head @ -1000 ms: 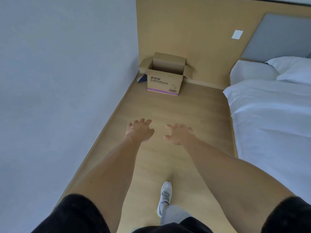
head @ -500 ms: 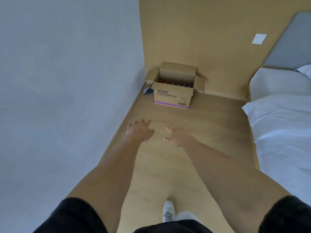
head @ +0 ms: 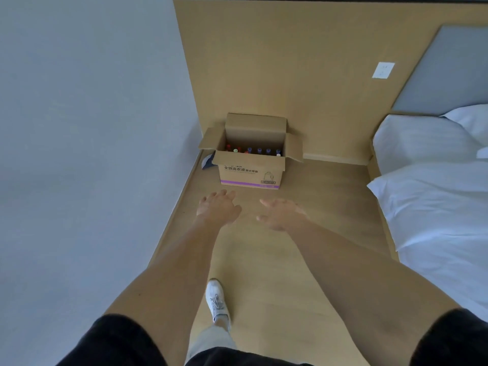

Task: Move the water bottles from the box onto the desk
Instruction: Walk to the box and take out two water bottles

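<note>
Both hands, left (head: 217,207) and right (head: 281,215), spread empty just short of the bottle-filled box (head: 250,170)

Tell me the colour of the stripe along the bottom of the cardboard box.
Purple stripe, seen in the head view.

One open cardboard box (head: 252,171) stands against the wooden wall (head: 290,75), holding about eight bottle caps (head: 259,151); exact count unclear. Two hands, one shoe (head: 217,299), one bed (head: 435,196).
</note>
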`<state>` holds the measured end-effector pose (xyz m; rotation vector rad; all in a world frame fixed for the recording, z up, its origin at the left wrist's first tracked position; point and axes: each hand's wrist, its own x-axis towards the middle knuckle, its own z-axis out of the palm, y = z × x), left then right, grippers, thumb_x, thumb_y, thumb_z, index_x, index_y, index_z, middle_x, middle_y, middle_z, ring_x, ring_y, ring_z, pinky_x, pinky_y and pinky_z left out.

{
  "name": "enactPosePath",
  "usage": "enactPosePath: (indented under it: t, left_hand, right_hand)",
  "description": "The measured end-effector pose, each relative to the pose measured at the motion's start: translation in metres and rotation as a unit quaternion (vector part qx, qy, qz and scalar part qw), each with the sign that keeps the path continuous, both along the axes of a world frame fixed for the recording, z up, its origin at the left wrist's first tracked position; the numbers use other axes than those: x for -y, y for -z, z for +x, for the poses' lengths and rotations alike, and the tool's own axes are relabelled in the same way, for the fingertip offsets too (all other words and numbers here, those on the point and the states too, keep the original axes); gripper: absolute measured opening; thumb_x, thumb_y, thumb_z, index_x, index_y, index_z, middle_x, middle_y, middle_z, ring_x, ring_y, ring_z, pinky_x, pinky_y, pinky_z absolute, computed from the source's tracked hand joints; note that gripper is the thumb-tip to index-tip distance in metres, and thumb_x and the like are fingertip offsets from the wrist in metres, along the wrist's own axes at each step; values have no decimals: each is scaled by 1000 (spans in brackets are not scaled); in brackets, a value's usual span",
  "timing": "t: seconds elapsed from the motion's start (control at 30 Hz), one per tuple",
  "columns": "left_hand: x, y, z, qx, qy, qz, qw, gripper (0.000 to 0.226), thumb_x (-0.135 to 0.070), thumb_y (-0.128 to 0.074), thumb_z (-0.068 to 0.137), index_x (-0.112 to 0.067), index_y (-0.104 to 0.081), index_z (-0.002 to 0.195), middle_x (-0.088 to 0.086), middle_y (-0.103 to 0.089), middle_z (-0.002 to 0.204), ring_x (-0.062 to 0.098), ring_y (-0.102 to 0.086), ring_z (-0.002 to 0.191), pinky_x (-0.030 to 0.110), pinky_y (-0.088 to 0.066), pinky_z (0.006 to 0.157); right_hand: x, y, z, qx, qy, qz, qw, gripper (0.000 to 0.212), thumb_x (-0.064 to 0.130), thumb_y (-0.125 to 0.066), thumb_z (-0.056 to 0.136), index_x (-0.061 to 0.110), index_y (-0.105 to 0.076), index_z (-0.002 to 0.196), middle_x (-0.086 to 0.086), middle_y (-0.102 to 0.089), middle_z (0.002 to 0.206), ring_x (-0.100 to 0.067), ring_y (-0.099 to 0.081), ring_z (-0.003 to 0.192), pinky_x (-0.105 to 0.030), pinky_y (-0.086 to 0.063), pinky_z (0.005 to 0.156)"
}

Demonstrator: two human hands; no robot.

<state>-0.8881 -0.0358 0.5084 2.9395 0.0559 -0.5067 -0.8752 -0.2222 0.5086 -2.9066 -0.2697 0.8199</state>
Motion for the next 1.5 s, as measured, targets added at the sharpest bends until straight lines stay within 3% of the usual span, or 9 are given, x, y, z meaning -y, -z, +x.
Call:
enactPosePath:
  t: [0.23,0.4,0.57,0.73,0.97,1.07,1.23,1.5]
  left_hand:
    - [-8,11,140,3,62,-22,998,54,-34,-39,98,-25,-36,151,5,-43,150,31,-42,135,48,-35,112]
    - [-35,4,228,-2,88,-31,996,53,-37,-41,102,-25,-35,154,5,-41,154,31,-39,139,47,-32,115]
    - [-64,-1,316,2,92,-38,995,48,-29,-43,97,-21,-46,144,7,-51,142,32,-48,128,46,-37,105]
    - [-81,7,382,7,104,-35,994,55,-32,-41,97,-27,-39,151,3,-46,149,31,-42,136,48,-34,111]
    - [-95,30,471,15,95,-28,995,53,-44,-39,101,-31,-37,152,2,-40,155,28,-39,140,45,-31,113]
    - [-97,40,516,11,87,-32,996,53,-46,-39,102,-30,-36,153,2,-40,155,29,-39,139,44,-32,112]
    - [-94,58,601,-16,64,-37,997,55,-47,-40,102,-31,-34,154,1,-38,157,29,-37,141,45,-32,114]
    - [-63,94,705,-45,58,-41,996,51,-42,-43,100,-30,-41,150,1,-49,145,28,-45,133,44,-36,110]
  right_hand:
    - [-4,2,119,8,77,-23,997,69,62,-41,95,41,-19,157,-2,-28,162,-27,-27,147,-49,-25,118]
    - [-31,-6,206,13,106,-32,994,60,57,-43,91,36,-36,147,-4,-47,147,-30,-44,132,-46,-36,107]
    - [-59,-8,284,14,113,-38,993,61,52,-41,95,39,-28,153,-5,-36,156,-32,-37,139,-47,-33,109]
    - [-80,-6,349,4,112,-24,993,55,53,-41,91,34,-42,142,-6,-48,146,-31,-45,132,-46,-39,105]
    - [-88,14,436,-4,116,-14,993,60,57,-41,94,39,-31,151,-2,-39,153,-30,-37,139,-46,-34,106]
    - [-88,27,488,2,91,-13,996,59,60,-42,96,35,-36,148,-6,-44,148,-32,-44,133,-44,-38,107]
    - [-86,55,586,-16,66,-1,998,62,58,-41,98,35,-27,154,-9,-43,150,-34,-44,134,-47,-39,108]
    - [-52,101,710,-72,65,2,995,65,61,-40,96,35,-27,154,-8,-45,149,-35,-46,133,-47,-40,109]
